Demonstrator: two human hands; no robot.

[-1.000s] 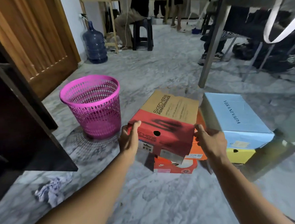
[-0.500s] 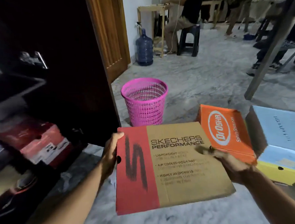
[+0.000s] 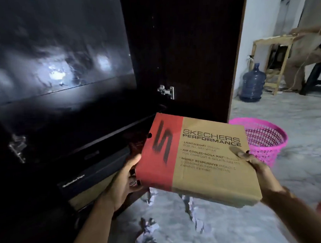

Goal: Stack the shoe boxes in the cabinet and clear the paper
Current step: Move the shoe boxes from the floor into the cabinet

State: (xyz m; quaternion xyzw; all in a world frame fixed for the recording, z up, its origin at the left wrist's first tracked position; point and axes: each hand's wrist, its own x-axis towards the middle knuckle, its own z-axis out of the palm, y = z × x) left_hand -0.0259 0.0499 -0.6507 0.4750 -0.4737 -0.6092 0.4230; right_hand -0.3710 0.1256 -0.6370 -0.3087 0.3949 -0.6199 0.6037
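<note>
Right, I've got the Skechers shoe box (image 3: 198, 162) in both hands, lid up, in front of the open cabinet (image 3: 103, 98). Left hand (image 3: 122, 181) grips the red end, right hand (image 3: 249, 158) the brown end w/ thumb on the lid. Long axis runs left-right, red end toward the cabinet. Crumpled paper (image 3: 146, 234) on the floor below.
</note>
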